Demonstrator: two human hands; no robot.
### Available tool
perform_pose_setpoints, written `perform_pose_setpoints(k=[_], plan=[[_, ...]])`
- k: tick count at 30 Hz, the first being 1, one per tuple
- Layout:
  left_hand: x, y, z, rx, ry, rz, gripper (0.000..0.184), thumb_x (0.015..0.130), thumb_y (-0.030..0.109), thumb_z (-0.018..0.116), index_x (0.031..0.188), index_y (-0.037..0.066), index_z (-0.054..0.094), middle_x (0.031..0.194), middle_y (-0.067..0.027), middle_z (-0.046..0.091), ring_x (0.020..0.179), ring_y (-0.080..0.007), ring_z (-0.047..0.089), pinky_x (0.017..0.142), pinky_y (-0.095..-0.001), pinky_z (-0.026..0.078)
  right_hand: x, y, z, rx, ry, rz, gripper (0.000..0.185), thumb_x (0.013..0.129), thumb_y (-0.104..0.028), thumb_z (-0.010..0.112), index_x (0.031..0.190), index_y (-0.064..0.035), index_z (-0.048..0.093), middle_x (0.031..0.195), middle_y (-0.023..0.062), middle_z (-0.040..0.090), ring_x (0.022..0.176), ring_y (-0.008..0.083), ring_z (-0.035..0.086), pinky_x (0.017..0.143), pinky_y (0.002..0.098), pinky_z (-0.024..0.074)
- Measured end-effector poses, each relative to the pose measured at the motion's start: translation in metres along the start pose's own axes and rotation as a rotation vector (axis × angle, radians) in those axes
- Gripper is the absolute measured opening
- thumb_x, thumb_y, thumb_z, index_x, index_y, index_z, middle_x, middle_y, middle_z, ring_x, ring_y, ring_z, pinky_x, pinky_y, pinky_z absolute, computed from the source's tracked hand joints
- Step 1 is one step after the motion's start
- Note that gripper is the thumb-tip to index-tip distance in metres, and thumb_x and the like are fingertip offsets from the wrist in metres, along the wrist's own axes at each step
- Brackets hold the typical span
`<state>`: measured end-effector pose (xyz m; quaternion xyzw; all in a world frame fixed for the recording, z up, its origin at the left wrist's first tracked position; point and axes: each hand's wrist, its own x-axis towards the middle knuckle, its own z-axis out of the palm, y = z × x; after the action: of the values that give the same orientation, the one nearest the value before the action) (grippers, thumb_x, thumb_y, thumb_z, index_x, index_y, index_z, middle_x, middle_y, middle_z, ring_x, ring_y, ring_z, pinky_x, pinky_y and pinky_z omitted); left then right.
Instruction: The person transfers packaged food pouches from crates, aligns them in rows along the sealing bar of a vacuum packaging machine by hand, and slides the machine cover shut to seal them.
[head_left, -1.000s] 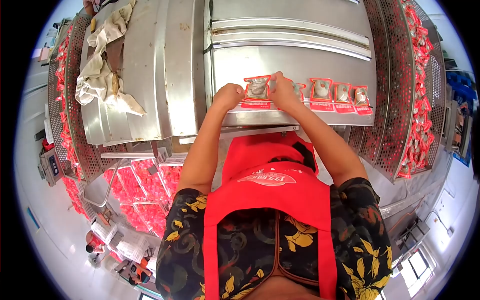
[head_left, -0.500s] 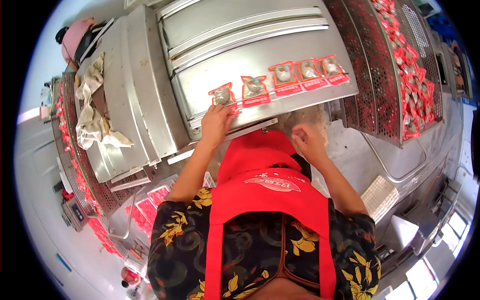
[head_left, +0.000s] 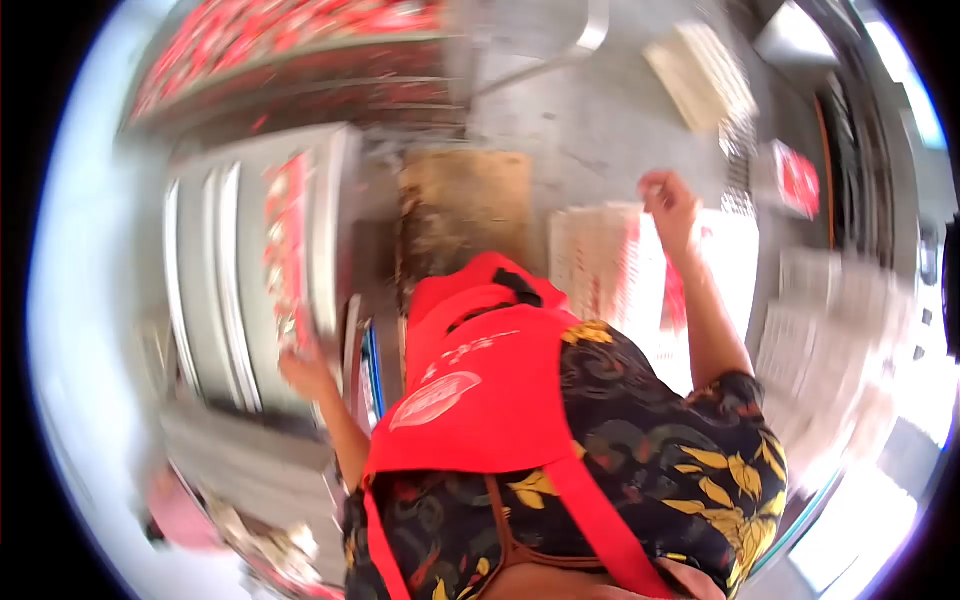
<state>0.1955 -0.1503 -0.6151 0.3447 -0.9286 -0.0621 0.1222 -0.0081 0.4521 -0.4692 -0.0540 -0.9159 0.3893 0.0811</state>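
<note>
My left hand [head_left: 308, 372] is at the near end of a row of red-edged packets [head_left: 287, 235] on the metal table [head_left: 205, 270]; blur hides whether its fingers grip the last packet. Out to the right, my right hand [head_left: 672, 205] is raised over white baskets [head_left: 590, 250] with red items in them. Its fingers are curled and smeared by motion, and I cannot make out anything in them.
A perforated rack [head_left: 300, 75] full of red packets stands beyond the table. Stacked white crates [head_left: 825, 340] are at the right. A brown board [head_left: 470, 200] lies on the floor ahead. Another person in pink [head_left: 185, 510] is at the lower left.
The view has swung right, so the table now lies on the left and white baskets have come into view. My right hand has left the packets and moved out over the baskets; my left hand stays by the row.
</note>
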Motion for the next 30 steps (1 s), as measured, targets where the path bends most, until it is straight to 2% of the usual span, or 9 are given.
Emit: perform_pose_setpoints(k=[7,11,14,16,19,21,23,28,30], plan=[[-0.019,-0.061,-0.003,-0.184,-0.17,0.087,0.027,0.086,0.019,0.06,0.107,0.001,0.062,0.106,-0.0192,0.064,0.095,-0.0385,0.06,0.084,-0.0461,0.047,-0.084,0.174,-0.134,0.387,0.616,0.455,0.005,0.09,-0.005,0.059,0.093,-0.0053,0.063,0.078,0.0043,0.068,0.054,0.0069,0.055,0.044,0.0193,0.0369],[-0.007,-0.056,-0.006,-0.163,-0.291,-0.006,0.032,0.086,0.022,0.06,0.109,0.001,0.062,0.103,-0.0192,0.065,0.094,-0.0392,0.061,0.085,-0.0455,0.047,-0.147,0.303,-0.087,0.29,0.376,0.762,0.011,0.083,-0.003,0.063,0.091,-0.0061,0.068,0.074,0.0043,0.067,0.05,0.0109,0.056,0.043,0.0243,0.0416],[0.031,-0.064,-0.007,-0.022,-0.09,0.034,0.04,0.088,0.029,0.064,0.112,-0.003,0.06,0.107,-0.0208,0.063,0.096,-0.0382,0.061,0.085,-0.0436,0.048,-0.176,0.253,-0.006,0.147,-0.035,0.886,0.005,0.078,-0.01,0.071,0.082,-0.006,0.072,0.058,0.0025,0.061,0.047,0.0115,0.056,0.041,0.0287,0.0436],[0.017,-0.066,-0.003,-0.028,-0.089,0.07,0.04,0.088,0.029,0.065,0.112,-0.003,0.06,0.108,-0.0206,0.063,0.096,-0.037,0.061,0.085,-0.0432,0.048,-0.19,0.275,0.029,0.129,-0.32,1.125,0.032,0.073,-0.014,0.073,0.105,-0.0132,0.07,0.089,0.0147,0.069,0.075,0.0256,0.07,0.072,0.0388,0.0558],[-0.026,-0.038,-0.025,-0.11,-0.215,-0.042,0.039,0.086,0.024,0.068,0.113,-0.002,0.06,0.108,-0.0184,0.063,0.096,-0.0316,0.062,0.084,-0.0393,0.049,-0.213,0.259,0.046,-0.292,-0.369,0.894,0.042,0.073,-0.011,0.073,0.113,-0.0112,0.062,0.116,0.0189,0.057,0.098,0.034,0.063,0.084,0.0469,0.052],[-0.045,-0.08,-0.004,-0.116,-0.165,0.298,0.038,0.086,0.02,0.068,0.114,-0.003,0.058,0.107,-0.0166,0.062,0.093,-0.0266,0.062,0.079,-0.0346,0.05,-0.22,0.247,0.052,-0.4,-0.437,0.817,0.05,0.072,-0.008,0.073,0.12,-0.0106,0.057,0.133,0.0215,0.047,0.112,0.04,0.057,0.093,0.0518,0.0487],[-0.073,-0.063,-0.009,-0.229,-0.253,-0.001,0.033,0.085,0.011,0.067,0.113,-0.004,0.058,0.106,-0.0161,0.062,0.094,-0.0241,0.061,0.078,-0.0317,0.05,-0.236,0.257,0.069,-0.584,-0.476,0.527,0.046,0.074,-0.009,0.067,0.12,-0.0119,0.059,0.137,0.0206,0.041,0.112,0.0427,0.056,0.092,0.0515,0.0492],[-0.062,-0.135,0.044,-0.589,-0.408,-0.108,0.027,0.086,0.006,0.067,0.109,-0.005,0.059,0.105,-0.0133,0.062,0.095,-0.0212,0.06,0.082,-0.031,0.049,-0.258,0.31,0.074,-0.398,-0.274,0.449,0.034,0.082,-0.007,0.054,0.113,-0.0145,0.065,0.103,0.0185,0.063,0.1,0.0372,0.062,0.087,0.0474,0.0502],[-0.06,-0.135,0.049,-0.57,-0.489,-0.14,0.028,0.087,0.008,0.067,0.11,-0.005,0.058,0.105,-0.013,0.062,0.095,-0.0206,0.06,0.082,-0.0301,0.049,-0.251,0.305,0.051,-0.34,-0.071,0.818,0.033,0.082,-0.005,0.053,0.111,-0.0144,0.067,0.076,0.0125,0.064,0.08,0.0303,0.066,0.074,0.0421,0.0528]])
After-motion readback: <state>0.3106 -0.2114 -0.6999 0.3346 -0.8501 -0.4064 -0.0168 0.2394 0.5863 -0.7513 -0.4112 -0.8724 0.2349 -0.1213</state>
